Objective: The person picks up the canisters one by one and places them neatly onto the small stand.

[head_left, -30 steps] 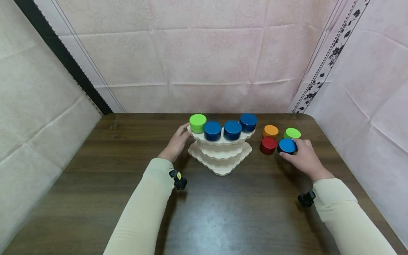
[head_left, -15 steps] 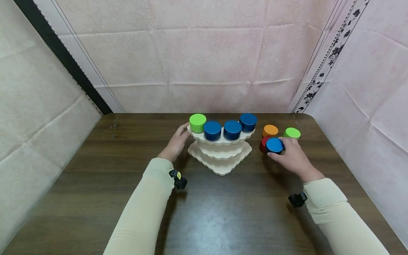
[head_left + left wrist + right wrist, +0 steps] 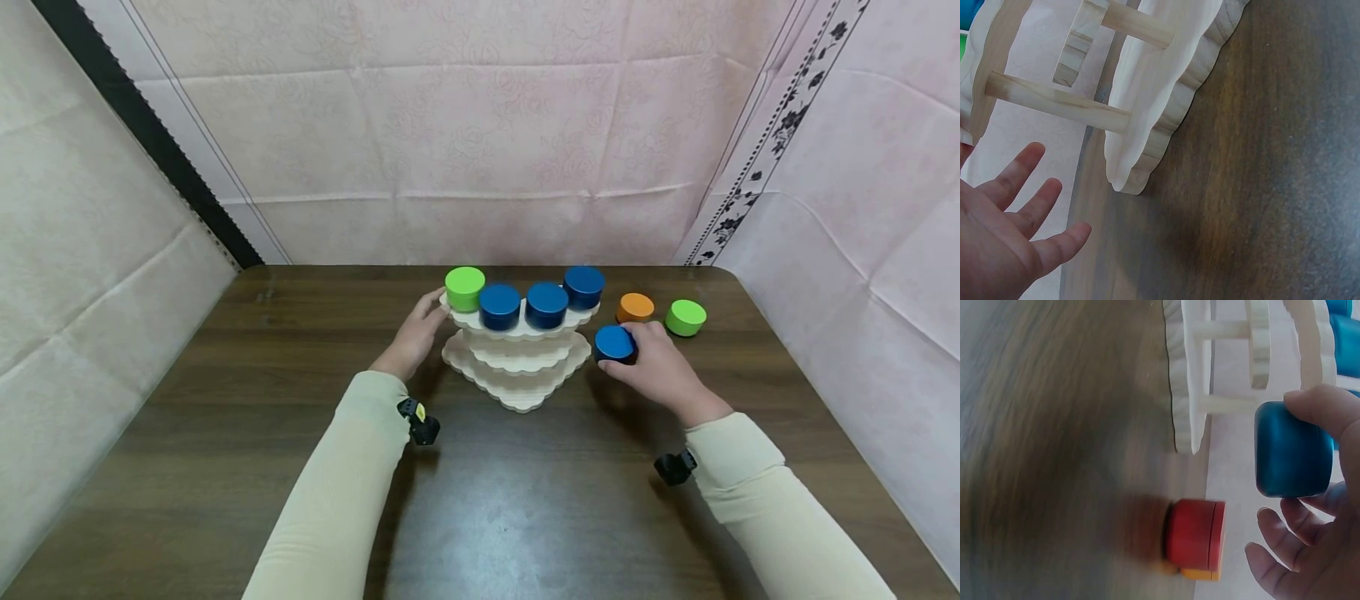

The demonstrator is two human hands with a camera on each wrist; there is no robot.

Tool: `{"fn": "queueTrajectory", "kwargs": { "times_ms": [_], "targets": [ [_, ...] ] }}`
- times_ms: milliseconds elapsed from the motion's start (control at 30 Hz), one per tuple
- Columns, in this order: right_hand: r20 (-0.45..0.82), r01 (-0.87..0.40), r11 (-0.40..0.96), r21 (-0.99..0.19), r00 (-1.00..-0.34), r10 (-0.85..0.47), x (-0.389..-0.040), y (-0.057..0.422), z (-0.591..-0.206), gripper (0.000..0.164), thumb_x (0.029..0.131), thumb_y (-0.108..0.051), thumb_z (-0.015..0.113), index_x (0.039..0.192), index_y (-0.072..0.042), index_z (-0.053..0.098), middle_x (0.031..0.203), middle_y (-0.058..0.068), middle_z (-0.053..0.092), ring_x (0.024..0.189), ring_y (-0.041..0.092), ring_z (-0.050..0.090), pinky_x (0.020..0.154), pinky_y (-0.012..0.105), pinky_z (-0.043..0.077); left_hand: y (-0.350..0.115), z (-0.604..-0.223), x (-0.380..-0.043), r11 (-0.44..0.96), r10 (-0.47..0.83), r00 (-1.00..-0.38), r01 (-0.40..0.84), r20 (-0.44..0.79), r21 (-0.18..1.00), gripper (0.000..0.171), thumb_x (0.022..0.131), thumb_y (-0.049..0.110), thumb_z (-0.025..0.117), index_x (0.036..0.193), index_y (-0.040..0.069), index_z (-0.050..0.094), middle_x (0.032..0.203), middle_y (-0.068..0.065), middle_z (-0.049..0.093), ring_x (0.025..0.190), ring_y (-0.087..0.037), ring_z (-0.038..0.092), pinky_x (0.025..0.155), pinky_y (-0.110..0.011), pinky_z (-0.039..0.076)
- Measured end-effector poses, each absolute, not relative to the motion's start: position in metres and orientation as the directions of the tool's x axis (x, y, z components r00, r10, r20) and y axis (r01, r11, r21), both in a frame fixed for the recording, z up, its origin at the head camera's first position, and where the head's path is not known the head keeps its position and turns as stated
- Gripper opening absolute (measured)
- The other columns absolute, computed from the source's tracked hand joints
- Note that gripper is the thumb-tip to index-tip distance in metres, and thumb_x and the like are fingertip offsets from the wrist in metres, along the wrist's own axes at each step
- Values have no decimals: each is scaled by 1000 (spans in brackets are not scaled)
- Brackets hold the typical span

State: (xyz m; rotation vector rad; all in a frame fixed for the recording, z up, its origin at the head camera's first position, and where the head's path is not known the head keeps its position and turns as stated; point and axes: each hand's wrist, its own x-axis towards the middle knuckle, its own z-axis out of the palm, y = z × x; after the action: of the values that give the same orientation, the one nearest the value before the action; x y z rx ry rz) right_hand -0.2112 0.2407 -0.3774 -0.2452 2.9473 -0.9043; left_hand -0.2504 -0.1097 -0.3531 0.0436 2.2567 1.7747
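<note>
A pale wooden three-tier stand (image 3: 517, 390) with scalloped edges stands on the table. My left hand (image 3: 412, 340) holds the left rim of its top tier; the other fingers (image 3: 1063, 240) spread loosely below that tier in the left wrist view, and the thumb is hidden there. On the top tier sit a green round tin (image 3: 465, 288) and three blue tins (image 3: 500, 307). Just right of the stand, my right hand (image 3: 670, 373) pinches another blue tin (image 3: 615, 343) between thumb and fingers. In the right wrist view this tin is raised off the table.
Right of the stand, an orange tin (image 3: 636, 307) and a green tin (image 3: 686, 317) stand on the wooden table (image 3: 480, 508). A red tin (image 3: 1194, 534) shows in the right wrist view, hidden in the head view. Patterned cloth (image 3: 480, 133) hangs behind.
My right hand has carried the blue tin leftward from beside the green tin, past the red one, toward the stand. My left hand and the stand have stayed put.
</note>
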Motion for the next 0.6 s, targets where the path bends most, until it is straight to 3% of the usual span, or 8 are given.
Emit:
{"fn": "queueTrajectory", "kwargs": {
  "times_ms": [600],
  "targets": [
    [12,-167,806,-567,-981,-195,-214,216,-373,65,86,-33,71,134,3,45,124,22,43,112,37,42,93,57,45,-109,-345,-242,248,192,-967,-119,-169,962,52,105,31,36,154,16,24,157,-11,26,144,-30,24,116,-50,19]
  ]
}}
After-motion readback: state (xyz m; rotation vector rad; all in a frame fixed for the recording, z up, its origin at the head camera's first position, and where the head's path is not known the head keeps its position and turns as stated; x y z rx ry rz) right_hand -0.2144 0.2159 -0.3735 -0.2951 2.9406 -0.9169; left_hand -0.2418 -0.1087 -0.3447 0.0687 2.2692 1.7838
